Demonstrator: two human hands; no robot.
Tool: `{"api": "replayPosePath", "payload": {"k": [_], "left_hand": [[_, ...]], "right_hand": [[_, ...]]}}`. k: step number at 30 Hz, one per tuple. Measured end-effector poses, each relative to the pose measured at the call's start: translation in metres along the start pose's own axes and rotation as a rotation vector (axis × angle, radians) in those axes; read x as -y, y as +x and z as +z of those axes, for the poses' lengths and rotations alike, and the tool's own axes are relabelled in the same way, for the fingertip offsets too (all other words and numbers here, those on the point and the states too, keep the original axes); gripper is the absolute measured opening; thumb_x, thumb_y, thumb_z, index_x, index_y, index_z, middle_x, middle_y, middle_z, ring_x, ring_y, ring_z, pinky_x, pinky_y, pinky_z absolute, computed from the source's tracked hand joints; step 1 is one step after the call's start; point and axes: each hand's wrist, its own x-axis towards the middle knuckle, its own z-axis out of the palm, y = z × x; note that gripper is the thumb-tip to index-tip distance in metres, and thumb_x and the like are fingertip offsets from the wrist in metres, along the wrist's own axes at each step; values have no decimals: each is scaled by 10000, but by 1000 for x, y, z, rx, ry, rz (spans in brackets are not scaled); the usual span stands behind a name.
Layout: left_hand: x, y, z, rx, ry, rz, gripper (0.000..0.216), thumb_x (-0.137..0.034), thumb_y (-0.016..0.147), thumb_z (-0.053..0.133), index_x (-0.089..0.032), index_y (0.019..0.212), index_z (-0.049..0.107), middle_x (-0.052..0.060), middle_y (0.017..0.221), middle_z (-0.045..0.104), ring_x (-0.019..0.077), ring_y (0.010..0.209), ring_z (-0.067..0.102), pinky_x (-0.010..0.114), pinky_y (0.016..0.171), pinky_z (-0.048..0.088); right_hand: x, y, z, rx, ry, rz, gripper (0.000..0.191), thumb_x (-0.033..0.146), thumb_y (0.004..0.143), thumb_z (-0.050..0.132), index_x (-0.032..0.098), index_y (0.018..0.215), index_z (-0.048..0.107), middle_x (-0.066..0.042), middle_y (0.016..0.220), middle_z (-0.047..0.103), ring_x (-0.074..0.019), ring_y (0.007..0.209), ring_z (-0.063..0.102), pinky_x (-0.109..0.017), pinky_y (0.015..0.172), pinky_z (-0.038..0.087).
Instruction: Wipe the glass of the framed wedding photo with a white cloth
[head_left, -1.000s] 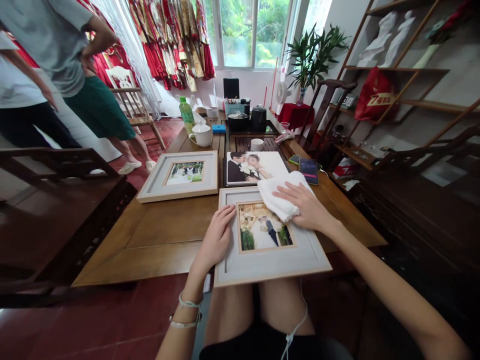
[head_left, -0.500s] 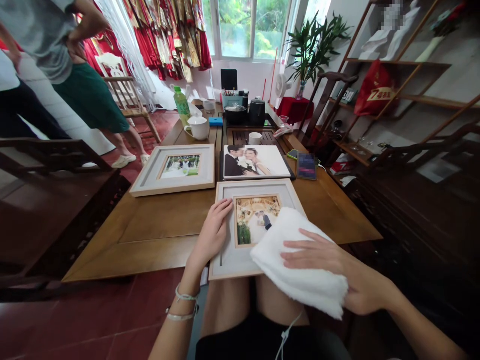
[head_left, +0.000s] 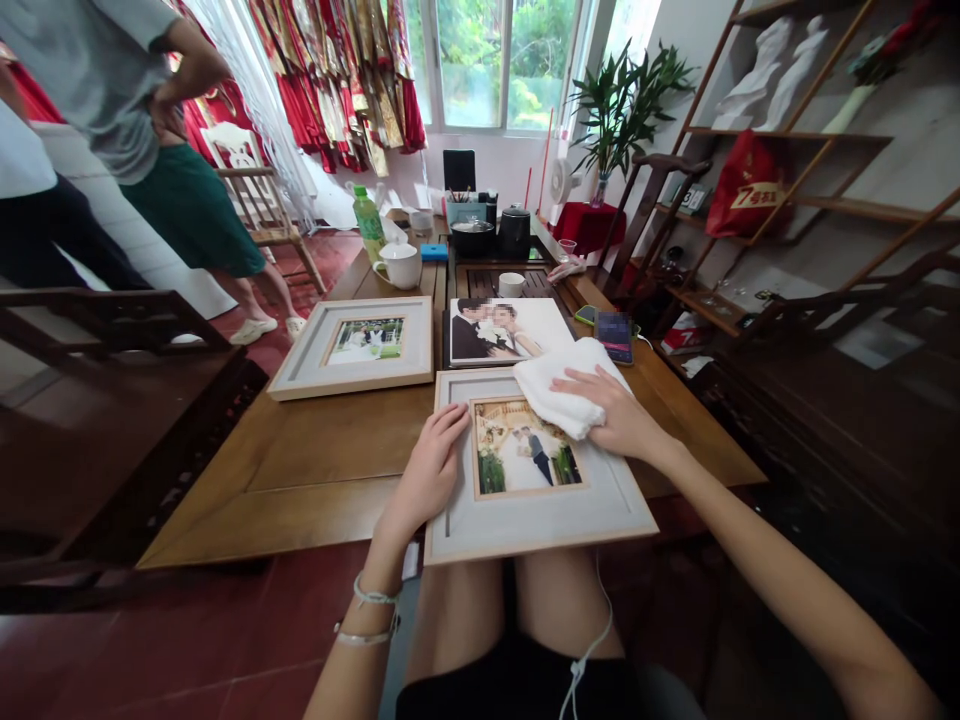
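Observation:
A picture frame [head_left: 540, 520] with pale wood edges and a wide grey mat lies at the table's near edge, its front part over my lap. Inside it is a wedding photo [head_left: 517, 455]. My left hand [head_left: 433, 465] holds the frame by its left side, fingers lying over the mat. Under my right hand [head_left: 607, 410] is a folded white towel [head_left: 551, 385], pressed on the frame's upper right corner. The towel covers that corner and a bit of the photo's top. My right thumb is hidden.
Another framed photo [head_left: 352, 382] lies to the left, and a couple's photo panel [head_left: 540, 318] behind. A phone [head_left: 615, 335], a white mug [head_left: 400, 266], a green bottle [head_left: 367, 222] and a black kettle [head_left: 514, 230] stand or lie farther back. Two people stand at left, one in green shorts [head_left: 191, 210].
My right hand has slid the towel forward, from the frame's lower right to its upper right corner. More of the photo and the lower right mat now shows. My left hand stays at the left side.

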Motion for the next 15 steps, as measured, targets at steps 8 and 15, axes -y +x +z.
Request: {"api": "replayPosePath", "payload": {"k": [8, 15], "left_hand": [[-2, -1, 4, -45, 8, -25, 507, -53, 882, 349, -162, 1331, 558, 118, 1439, 511, 220, 1388, 378, 506, 1187, 278], [-3, -1, 3, -49, 10, -12, 499, -66, 904, 336, -179, 1342, 546, 113, 1440, 510, 218, 1397, 365, 517, 1176, 296]], "right_hand": [[57, -23, 0, 175, 34, 9, 788, 68, 608, 467, 223, 1379, 513, -56, 1458, 494, -272, 1425, 313, -595, 1173, 104], [106, -52, -18, 456, 141, -160, 874, 47, 614, 449, 241, 1464, 403, -13, 1532, 386, -230, 1454, 246, -537, 1189, 134]]}}
